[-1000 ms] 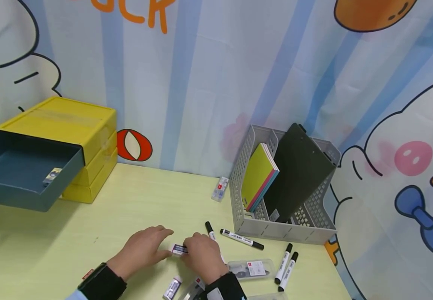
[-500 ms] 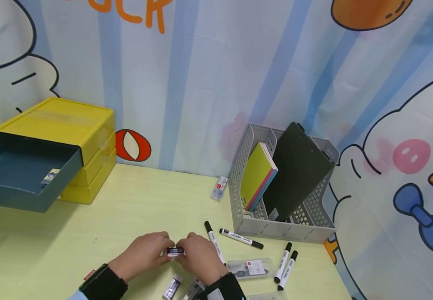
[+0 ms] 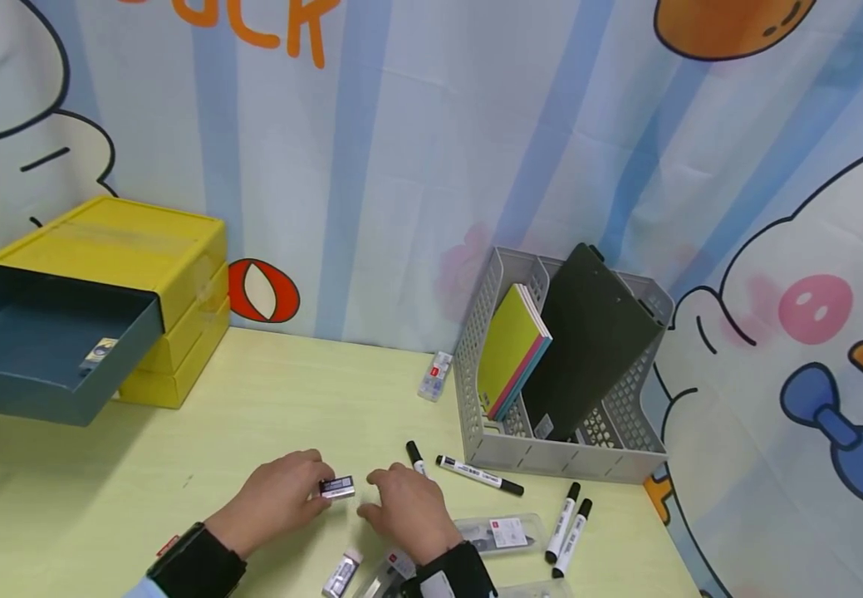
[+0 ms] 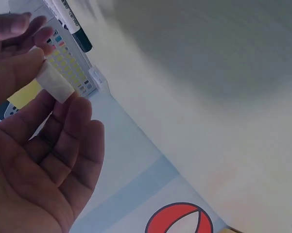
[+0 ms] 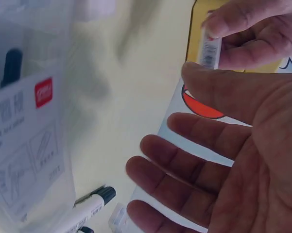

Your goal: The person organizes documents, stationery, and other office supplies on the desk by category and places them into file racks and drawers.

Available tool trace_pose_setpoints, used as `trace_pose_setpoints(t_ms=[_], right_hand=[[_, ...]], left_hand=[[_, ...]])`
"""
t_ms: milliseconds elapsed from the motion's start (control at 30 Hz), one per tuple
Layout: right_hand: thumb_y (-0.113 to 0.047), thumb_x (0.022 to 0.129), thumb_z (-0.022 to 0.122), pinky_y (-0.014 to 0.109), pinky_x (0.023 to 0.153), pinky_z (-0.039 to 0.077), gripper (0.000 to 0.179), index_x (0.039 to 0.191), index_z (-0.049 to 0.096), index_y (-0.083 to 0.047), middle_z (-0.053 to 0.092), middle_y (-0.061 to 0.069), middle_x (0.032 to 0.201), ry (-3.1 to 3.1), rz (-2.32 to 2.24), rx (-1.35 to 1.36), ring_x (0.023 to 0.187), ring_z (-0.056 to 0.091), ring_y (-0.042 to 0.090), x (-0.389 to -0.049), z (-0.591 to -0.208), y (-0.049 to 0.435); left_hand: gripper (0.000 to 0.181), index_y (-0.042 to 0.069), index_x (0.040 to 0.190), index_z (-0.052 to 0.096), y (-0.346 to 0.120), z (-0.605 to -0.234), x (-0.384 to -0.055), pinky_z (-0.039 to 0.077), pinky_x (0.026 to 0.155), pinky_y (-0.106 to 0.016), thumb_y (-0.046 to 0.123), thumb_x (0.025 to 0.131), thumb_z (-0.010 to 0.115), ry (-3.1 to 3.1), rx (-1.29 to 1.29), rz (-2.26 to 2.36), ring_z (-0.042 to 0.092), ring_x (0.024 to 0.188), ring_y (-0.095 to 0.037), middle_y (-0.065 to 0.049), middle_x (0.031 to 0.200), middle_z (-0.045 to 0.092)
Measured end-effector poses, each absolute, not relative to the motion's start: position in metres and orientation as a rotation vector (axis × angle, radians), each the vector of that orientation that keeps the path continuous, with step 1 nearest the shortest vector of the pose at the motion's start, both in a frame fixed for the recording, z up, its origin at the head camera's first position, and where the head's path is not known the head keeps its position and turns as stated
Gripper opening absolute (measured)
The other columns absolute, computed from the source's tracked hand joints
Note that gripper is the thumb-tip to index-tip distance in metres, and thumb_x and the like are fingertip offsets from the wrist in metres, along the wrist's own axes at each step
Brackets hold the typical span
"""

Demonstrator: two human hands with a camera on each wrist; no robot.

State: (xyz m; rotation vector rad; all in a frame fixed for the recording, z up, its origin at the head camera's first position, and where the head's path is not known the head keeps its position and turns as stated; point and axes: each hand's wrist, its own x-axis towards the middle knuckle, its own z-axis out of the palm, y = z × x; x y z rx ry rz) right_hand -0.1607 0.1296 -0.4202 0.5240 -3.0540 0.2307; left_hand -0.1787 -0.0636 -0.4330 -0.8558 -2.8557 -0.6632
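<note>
My left hand [image 3: 270,505] pinches a small eraser [image 3: 337,487] with a dark printed sleeve between thumb and fingers, held over the table. In the left wrist view the eraser [image 4: 56,83] shows a plain white side; the right wrist view catches a barcode on it. My right hand [image 3: 412,513] is just to the right of it, holding nothing, with fingers spread and relaxed in the right wrist view. A second eraser [image 3: 342,573] lies on the table below the hands. Beside it, a clear plastic case [image 3: 386,577] is partly hidden by my right wrist.
At left, a yellow drawer unit [image 3: 177,241] has its top drawer [image 3: 20,390] pulled out, a small box-like item [image 3: 98,353] inside. Several markers [image 3: 479,475] and another clear case [image 3: 502,534] lie at right. Behind them stands a grey file holder [image 3: 566,457] with notebooks and a clipboard.
The eraser has passed from my right hand to my left; half a second ago both hands held it. My right hand has let go, and the left has drawn slightly left.
</note>
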Motion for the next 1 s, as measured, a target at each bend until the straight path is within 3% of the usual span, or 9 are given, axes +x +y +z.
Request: trace_pose_setpoints(t_ms=[667, 1000], right_hand=[[-0.035, 0.083, 0.078, 0.036, 0.065, 0.05, 0.036, 0.109, 0.073, -0.011, 0.068, 0.005, 0.093, -3.144, 0.215, 0.411, 0.085, 0.064, 0.019, -0.163, -0.421, 0.138], [-0.036, 0.083, 0.078, 0.037, 0.069, 0.051, 0.039, 0.111, 0.072, -0.01, 0.069, 0.006, 0.095, -3.156, 0.208, 0.406, 0.087, 0.064, 0.02, -0.164, -0.421, 0.138]], left_hand=[[0.025, 0.005, 0.103, 0.073, -0.106, -0.378, -0.192, 0.046, 0.061, -0.031, 0.022, 0.086, 0.078, -2.938, -0.578, -0.713, 0.051, 0.072, -0.016, -0.001, 0.085, 0.059], [0.03, -0.003, 0.109, 0.069, -0.14, -0.34, -0.194, 0.044, 0.059, -0.032, 0.019, 0.09, 0.072, -2.851, -0.439, -0.76, 0.052, 0.075, -0.024, -0.012, 0.092, 0.06]])
